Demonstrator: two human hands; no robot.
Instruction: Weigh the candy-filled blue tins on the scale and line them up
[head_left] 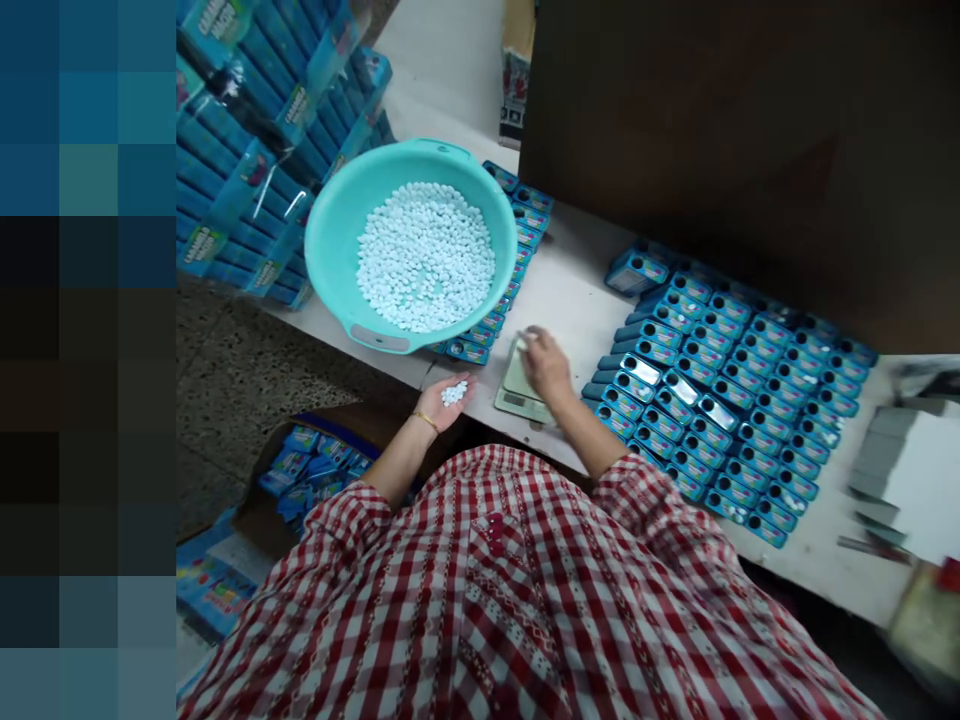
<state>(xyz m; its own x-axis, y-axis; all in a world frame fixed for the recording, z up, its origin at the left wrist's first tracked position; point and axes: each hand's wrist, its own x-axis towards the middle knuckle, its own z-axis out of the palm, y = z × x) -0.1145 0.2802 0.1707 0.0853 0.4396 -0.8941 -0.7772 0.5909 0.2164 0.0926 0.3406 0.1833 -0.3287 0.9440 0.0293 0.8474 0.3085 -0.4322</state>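
Observation:
My left hand [444, 400] lies palm up with a small heap of white tablets [454, 393] in it, a thin gold bangle on the wrist. My right hand [546, 365] is bent downward over a small digital scale [519, 385], its fingertips at the pale weighing pan. Whether those fingers pinch anything is hard to see. To the upper left, a teal plastic basin [330, 235] holds a large mound of white tablets [425, 258]. Rows of small blue tins [720, 420] lie on the table to the right of the scale.
A further row of blue tins [517, 240] runs behind the basin on the white table [577, 290]. Bagged blue packs [240, 170] are stacked at the left, above a speckled floor [240, 400]. A cardboard box [300, 480] of blue packs sits below. A dark panel [712, 150] stands behind.

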